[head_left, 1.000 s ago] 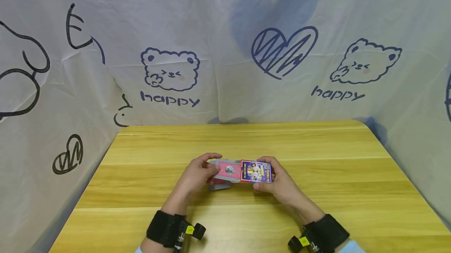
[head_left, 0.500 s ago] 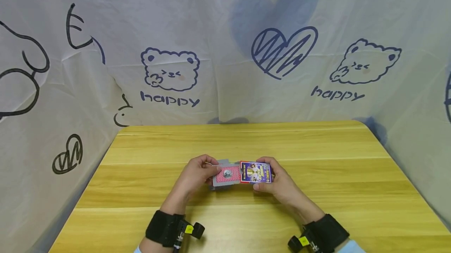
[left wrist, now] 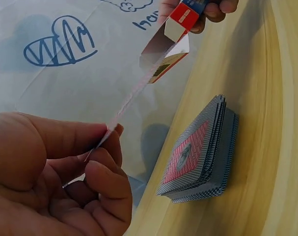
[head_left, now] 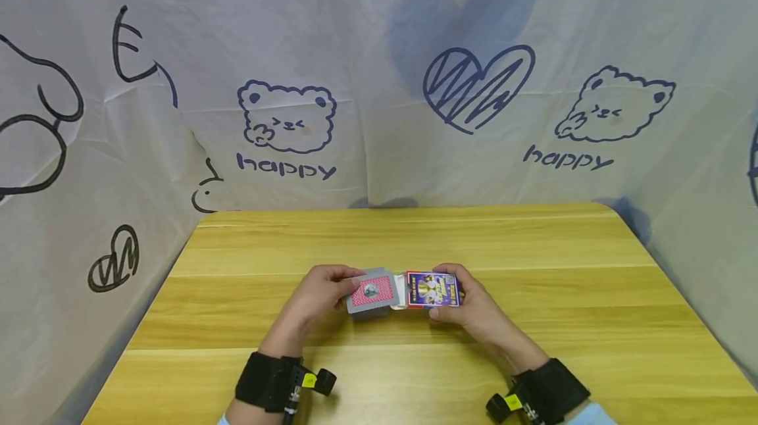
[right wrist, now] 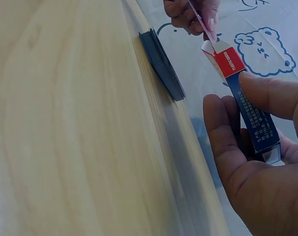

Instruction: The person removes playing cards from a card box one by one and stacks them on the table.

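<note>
My left hand (head_left: 316, 295) pinches a thin red-patterned playing card (head_left: 373, 291) between thumb and fingers. In the left wrist view the card shows nearly edge-on, slanting toward a card box (left wrist: 188, 18). My right hand (head_left: 474, 312) grips that blue and red box by its long sides, with its open, flapped end facing the card. The card's far end lies close to the flaps; whether it touches them I cannot tell. Beneath it, a stack of playing cards (left wrist: 193, 152) rests on the table, mostly hidden by the card in the head view.
The wood-grain table (head_left: 533, 241) spreads out around both hands. White cloth walls (head_left: 379, 149) with blue drawings stand behind it and at its sides. Each wrist carries a black strap with a small camera, such as the left strap (head_left: 266, 382).
My left hand has drawn the card leftward and tilted it, so the box's white flap now shows between card and box. The right hand and box have barely shifted.
</note>
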